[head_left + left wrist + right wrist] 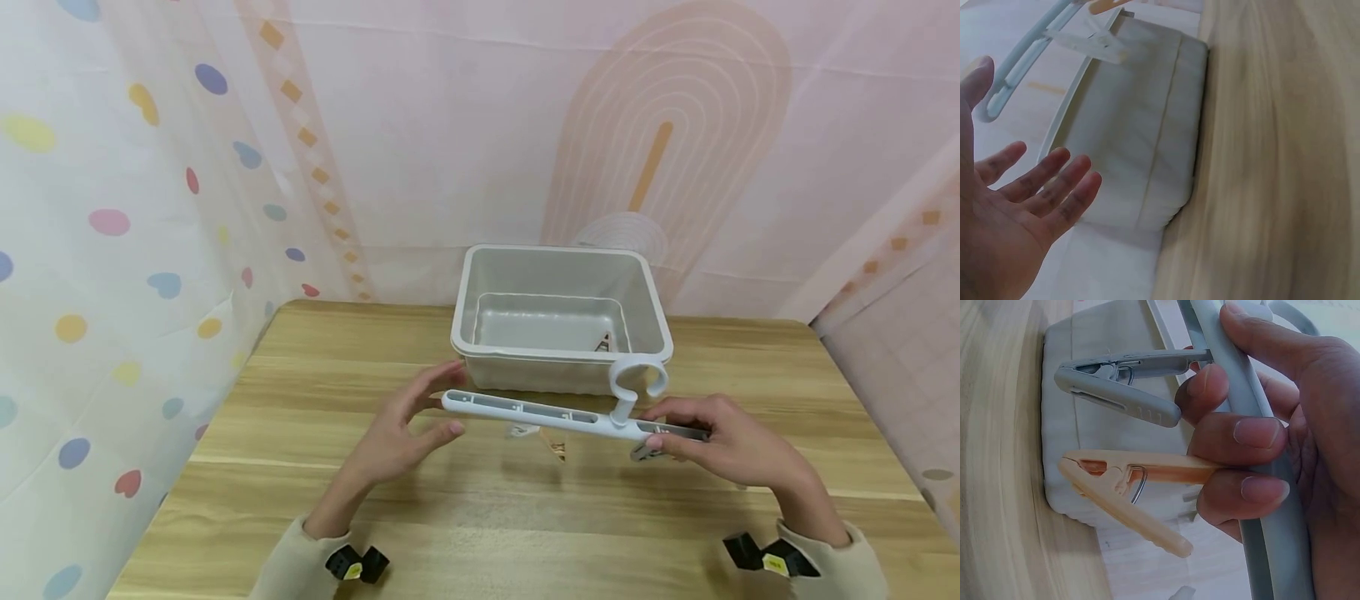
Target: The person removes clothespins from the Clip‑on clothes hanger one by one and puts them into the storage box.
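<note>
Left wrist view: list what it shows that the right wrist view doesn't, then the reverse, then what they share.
Only the left wrist view shows the left hand, fingers open and not gripping anything, and one rounded end of the hanger.

Only the right wrist view shows the right hand gripping the hanger's bar, and a gray clip with its metal spring.

Both show part of the hanger, the outer wall of the bin and the wooden table.
</note>
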{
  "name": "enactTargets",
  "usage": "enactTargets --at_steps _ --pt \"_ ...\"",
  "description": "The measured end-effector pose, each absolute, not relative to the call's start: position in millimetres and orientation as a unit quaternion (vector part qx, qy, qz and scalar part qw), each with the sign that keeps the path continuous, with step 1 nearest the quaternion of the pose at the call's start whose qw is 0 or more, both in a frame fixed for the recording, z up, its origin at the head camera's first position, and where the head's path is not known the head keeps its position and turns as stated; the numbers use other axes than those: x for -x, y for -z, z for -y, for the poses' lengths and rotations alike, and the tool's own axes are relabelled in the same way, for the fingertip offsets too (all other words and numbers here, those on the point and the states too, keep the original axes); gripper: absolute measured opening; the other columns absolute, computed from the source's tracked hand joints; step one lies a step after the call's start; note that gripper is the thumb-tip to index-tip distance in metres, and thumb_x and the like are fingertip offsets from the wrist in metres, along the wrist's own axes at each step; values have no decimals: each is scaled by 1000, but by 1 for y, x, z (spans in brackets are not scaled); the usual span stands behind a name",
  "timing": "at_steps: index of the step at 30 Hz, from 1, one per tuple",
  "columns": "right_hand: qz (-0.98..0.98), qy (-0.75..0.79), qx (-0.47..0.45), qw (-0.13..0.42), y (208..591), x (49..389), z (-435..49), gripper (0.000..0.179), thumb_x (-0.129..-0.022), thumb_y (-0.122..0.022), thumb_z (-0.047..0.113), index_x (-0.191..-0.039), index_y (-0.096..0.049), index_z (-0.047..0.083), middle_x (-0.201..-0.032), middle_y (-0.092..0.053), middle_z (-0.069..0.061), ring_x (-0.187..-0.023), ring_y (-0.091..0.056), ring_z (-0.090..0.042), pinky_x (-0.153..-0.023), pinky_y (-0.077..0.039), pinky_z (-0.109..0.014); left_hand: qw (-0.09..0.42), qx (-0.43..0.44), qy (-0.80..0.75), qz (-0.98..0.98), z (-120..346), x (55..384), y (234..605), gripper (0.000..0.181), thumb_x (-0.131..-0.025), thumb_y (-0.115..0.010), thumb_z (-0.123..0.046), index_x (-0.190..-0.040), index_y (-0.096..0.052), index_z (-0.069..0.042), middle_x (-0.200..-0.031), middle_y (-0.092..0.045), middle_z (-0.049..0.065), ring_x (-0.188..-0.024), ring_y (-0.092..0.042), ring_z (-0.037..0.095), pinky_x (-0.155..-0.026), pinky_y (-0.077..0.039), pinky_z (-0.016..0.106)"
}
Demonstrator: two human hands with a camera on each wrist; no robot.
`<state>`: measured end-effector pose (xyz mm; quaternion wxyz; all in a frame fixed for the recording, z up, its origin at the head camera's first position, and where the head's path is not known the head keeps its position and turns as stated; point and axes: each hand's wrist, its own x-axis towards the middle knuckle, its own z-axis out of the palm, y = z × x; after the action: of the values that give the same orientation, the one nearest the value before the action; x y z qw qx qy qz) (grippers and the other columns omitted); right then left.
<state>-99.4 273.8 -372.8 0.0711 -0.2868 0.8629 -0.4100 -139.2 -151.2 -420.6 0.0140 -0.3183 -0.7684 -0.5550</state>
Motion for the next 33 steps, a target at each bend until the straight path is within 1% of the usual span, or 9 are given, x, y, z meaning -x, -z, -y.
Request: enactTargets --at_steps 4,6,8,14,17,21,26,29,33 --pt "-861 413 289 66 370 98 -271 21 -97 -70 11 -116 -72 21 -82 -74 8 -66 -59 1 -56 -51 -24 -4 313 562 766 146 136 424 69 -92 -75 -7 -154 -43 -13 -142 -61 11 -128 -59 18 -101 -55 40" --pt "-861 413 290 64 369 98 -271 21 -97 -70 11 -116 -72 22 -81 -73 11 -65 -57 2 -55 -49 -23 -8 313 568 761 142 134 425 69 -93 -75 -6 -154 -43 -12 -142 -61 12 -125 -60 12 -99 -56 43" --pt "-860 412 293 63 369 98 -270 22 -97 -70 11 -116 -72 22 -81 -72 13 -64 -56 2 -54 -49 -23 -13 311 575 757 139 132 426 68 -93 -75 -6 -153 -43 -9 -142 -61 13 -121 -62 10 -98 -56 43" --pt "-857 415 297 73 371 101 -268 21 -98 -69 11 -115 -72 23 -84 -74 13 -64 -57 2 -54 -50 -25 -36 310 584 749 130 128 427 66 -95 -73 -9 -154 -43 -10 -149 -54 22 -112 -66 19 -97 -56 39" --pt "-855 419 297 74 370 101 -268 20 -98 -69 11 -115 -72 23 -85 -75 11 -64 -56 2 -53 -50 -25 -47 315 591 741 124 126 428 66 -95 -73 -9 -154 -42 -8 -150 -51 19 -115 -65 30 -96 -57 38" --pt "-850 424 304 68 368 100 -266 20 -98 -69 9 -114 -72 21 -82 -72 10 -62 -52 3 -51 -47 -23 -64 314 599 734 116 124 428 63 -96 -72 -10 -153 -45 -10 -146 -54 12 -117 -64 34 -94 -58 36" --pt "-847 426 310 66 367 101 -266 21 -97 -69 8 -114 -72 21 -83 -73 12 -63 -51 4 -51 -45 -22 -85 302 609 728 109 124 430 56 -97 -70 -11 -150 -50 -13 -136 -63 11 -116 -65 23 -93 -59 34" --pt "-848 427 307 69 367 101 -265 21 -98 -69 9 -115 -72 22 -85 -75 12 -63 -52 4 -51 -46 -22 -106 291 613 726 106 122 430 47 -99 -69 -12 -144 -54 -10 -130 -66 15 -112 -67 19 -92 -59 33" --pt "-849 427 304 69 367 101 -265 21 -98 -69 9 -115 -72 21 -84 -74 11 -63 -54 3 -52 -47 -23 -134 283 611 727 104 121 429 37 -100 -67 -14 -136 -58 -5 -119 -68 22 -100 -70 16 -85 -60 31"
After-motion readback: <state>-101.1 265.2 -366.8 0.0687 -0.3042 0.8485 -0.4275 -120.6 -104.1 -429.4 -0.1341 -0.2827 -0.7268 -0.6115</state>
